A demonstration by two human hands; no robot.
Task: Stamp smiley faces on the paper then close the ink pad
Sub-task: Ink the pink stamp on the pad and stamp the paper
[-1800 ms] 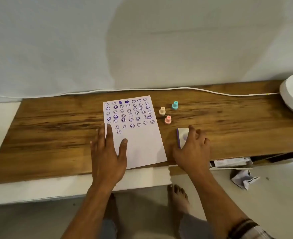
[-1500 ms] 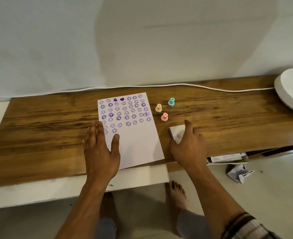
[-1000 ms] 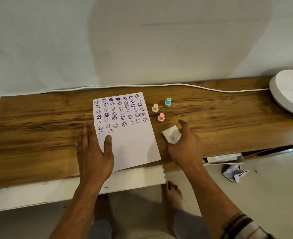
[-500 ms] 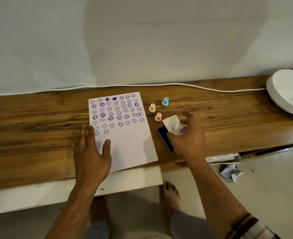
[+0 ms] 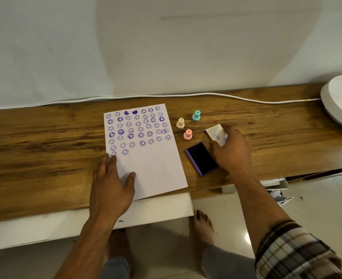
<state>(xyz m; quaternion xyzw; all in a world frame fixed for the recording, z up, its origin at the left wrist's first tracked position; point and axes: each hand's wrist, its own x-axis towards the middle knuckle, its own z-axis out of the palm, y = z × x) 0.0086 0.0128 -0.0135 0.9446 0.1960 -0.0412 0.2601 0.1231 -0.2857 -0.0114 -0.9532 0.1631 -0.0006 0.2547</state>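
A white paper [image 5: 150, 168] lies on the wooden table [image 5: 45, 148], its upper half covered with purple smiley stamps. My left hand [image 5: 110, 182] rests flat on the paper's lower left part, fingers apart. To the right of the paper the ink pad [image 5: 201, 159] lies uncovered, its dark pad showing in a purple case. My right hand [image 5: 230, 152] holds the pad's white, ink-stained lid [image 5: 216, 133] raised just beyond the pad. Three small stampers stand behind it: a cream one [image 5: 180, 123], a teal one [image 5: 196, 115] and a pink one [image 5: 188, 134].
A white cable [image 5: 186, 95] runs along the table's back edge by the white wall. A round white object [image 5: 341, 101] sits at the far right. Crumpled paper [image 5: 282, 198] lies on the floor under the table's right end. My bare feet show below the front edge.
My right hand lifted the white lid off the ink pad and carried it up and away, baring the dark pad. My left hand stayed flat on the paper.
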